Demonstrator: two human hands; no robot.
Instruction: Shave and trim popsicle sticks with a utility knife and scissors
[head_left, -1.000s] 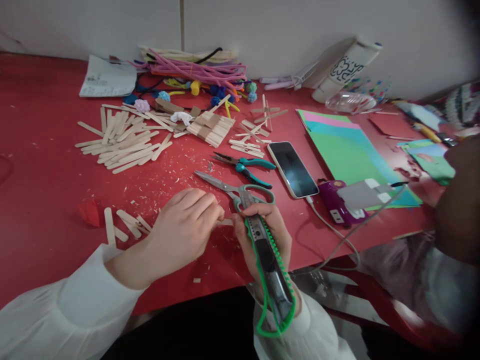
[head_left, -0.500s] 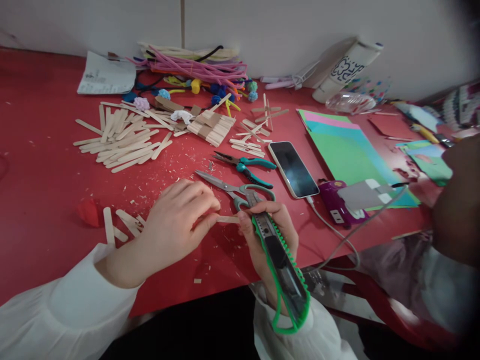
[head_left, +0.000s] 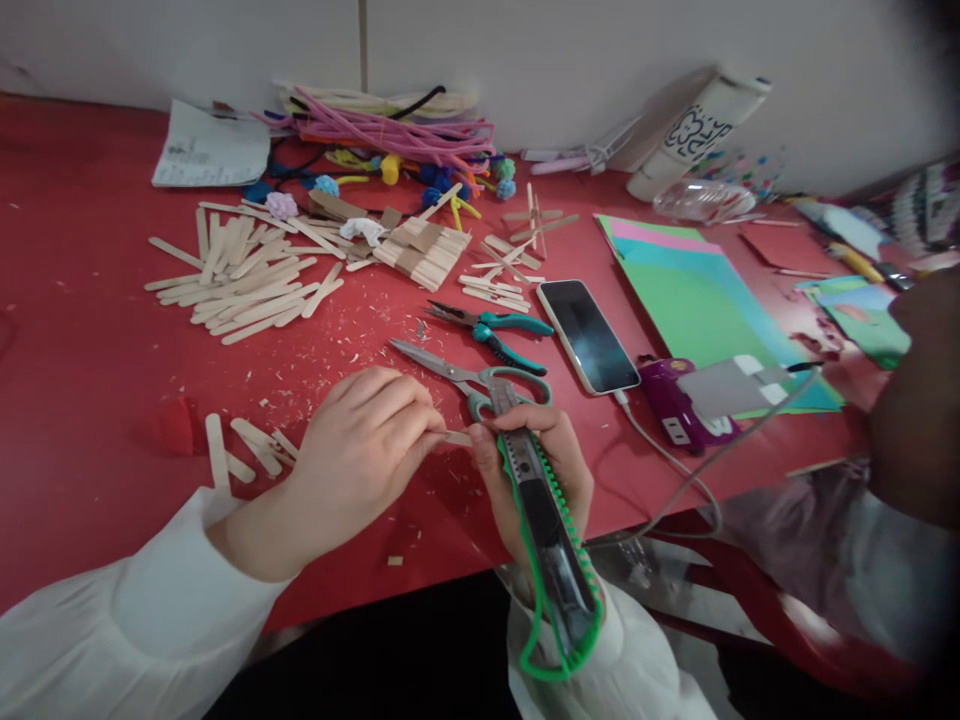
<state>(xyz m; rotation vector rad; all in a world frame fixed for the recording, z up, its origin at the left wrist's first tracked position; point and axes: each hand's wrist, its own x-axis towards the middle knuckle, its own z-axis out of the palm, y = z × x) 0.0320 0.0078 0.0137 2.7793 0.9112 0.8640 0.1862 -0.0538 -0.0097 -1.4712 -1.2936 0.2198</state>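
My left hand (head_left: 371, 455) is closed, pinching one end of a wooden craft stick (head_left: 456, 438) over the red table. My right hand (head_left: 536, 470) grips a green box cutter (head_left: 551, 530), its handle slanting back toward my wrist. The right thumb and fingers meet the stick's other end; whether the blade touches the wood is hidden. Just beyond my hands lie grey-handled scissors (head_left: 457, 375) and teal-handled pliers (head_left: 495, 330). Several short cut sticks (head_left: 259, 445) rest left of my left hand.
A heap of craft sticks (head_left: 247, 275) covers the left middle, with wood shavings near it. Pipe cleaners (head_left: 397, 135) lie against the wall. On the right are a phone (head_left: 587, 335), a purple power bank (head_left: 686, 405), coloured paper (head_left: 697, 300) and another person's sleeve (head_left: 892, 560).
My left hand has shifted slightly right, closer to my right hand, so less of the stick shows between them. The box cutter's handle end has swung a little left.
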